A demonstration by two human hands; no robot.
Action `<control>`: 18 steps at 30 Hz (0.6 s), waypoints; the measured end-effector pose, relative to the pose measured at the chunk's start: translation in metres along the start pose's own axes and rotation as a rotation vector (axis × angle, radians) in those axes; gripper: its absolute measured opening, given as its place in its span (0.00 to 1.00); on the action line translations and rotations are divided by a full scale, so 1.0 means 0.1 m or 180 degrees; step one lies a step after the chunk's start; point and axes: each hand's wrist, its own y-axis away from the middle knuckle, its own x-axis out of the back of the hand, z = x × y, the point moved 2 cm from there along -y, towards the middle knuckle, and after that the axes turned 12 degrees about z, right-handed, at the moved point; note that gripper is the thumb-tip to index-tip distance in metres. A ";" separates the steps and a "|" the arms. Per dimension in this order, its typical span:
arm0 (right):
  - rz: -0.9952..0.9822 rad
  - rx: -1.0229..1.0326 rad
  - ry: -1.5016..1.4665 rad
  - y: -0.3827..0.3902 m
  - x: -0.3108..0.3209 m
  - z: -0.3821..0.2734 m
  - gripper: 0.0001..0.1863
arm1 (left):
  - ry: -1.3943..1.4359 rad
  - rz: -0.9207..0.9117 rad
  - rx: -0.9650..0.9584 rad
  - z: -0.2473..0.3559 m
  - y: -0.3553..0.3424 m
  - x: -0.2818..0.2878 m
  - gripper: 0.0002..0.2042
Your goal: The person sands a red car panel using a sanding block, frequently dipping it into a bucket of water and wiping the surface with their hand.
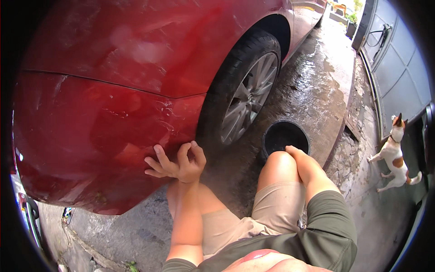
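Observation:
My left hand (pixel 181 167) is raised in front of the red car's bumper (pixel 104 136), fingers apart and some of them bent, with nothing visible in it. Whether a fingertip touches the paint, I cannot tell. My right arm reaches past my right knee, and only a small part of my right hand (pixel 292 148) shows at the near rim of a dark round bucket (pixel 286 123). Its fingers are mostly hidden behind the knee. White streaks, perhaps suds, mark the bumper. The car's wheel (pixel 249 97), with a black tire and grey spokes, stands left of the bucket.
Wet concrete (pixel 312 81) runs along the car's side. A white and brown dog (pixel 395 156) stands at the right, near a grey metal gate (pixel 398 59). Broken paving (pixel 349 167) lies between the dog and the bucket. Another animal (pixel 337 7) appears at the far end.

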 end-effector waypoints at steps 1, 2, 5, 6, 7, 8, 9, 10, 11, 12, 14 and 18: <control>0.0046 -0.0090 -0.0124 -0.01 0.00 -0.06 0.14 | 0.0011 -0.0011 -0.0036 -0.02 -0.01 0.01 0.11; 0.0111 -0.0200 -0.0280 -0.01 0.02 -0.09 0.13 | -0.0018 -0.0007 -0.0060 -0.02 -0.01 0.01 0.11; 0.0380 -0.0478 -0.0999 0.05 0.17 -0.26 0.13 | -0.0043 0.0000 -0.0048 -0.07 0.01 0.01 0.11; 0.0494 -0.0645 -0.1454 0.09 0.24 -0.28 0.13 | -0.0068 -0.0017 -0.0043 -0.06 0.01 0.01 0.11; 0.0583 -0.0825 -0.2006 0.15 0.30 -0.34 0.13 | -0.0110 -0.0047 -0.0051 -0.08 0.02 0.03 0.12; 0.0675 -0.0944 -0.2565 0.21 0.37 -0.39 0.12 | -0.0136 -0.0070 -0.0056 -0.09 0.05 0.03 0.12; 0.0774 -0.1038 -0.3127 0.26 0.47 -0.48 0.12 | -0.0112 -0.0063 -0.0054 -0.12 0.05 0.03 0.12; 0.1034 -0.1282 -0.4256 0.31 0.58 -0.48 0.11 | -0.0050 -0.0040 -0.0030 -0.10 0.06 0.00 0.12; 0.1244 -0.0991 -0.4570 0.30 0.73 -0.51 0.10 | -0.0046 -0.0036 -0.0025 -0.09 0.07 -0.01 0.12; 0.1495 -0.0689 -0.4861 0.27 0.96 -0.48 0.09 | -0.0026 -0.0029 -0.0016 -0.03 0.07 -0.03 0.11; 0.1719 -0.0477 -0.4926 0.20 1.52 -0.73 0.06 | -0.0027 -0.0042 -0.0043 -0.01 0.09 -0.04 0.11; 0.2354 0.1211 -0.4148 0.63 3.18 -2.23 0.10 | -0.0088 -0.0105 -0.0147 -0.15 0.11 0.02 0.11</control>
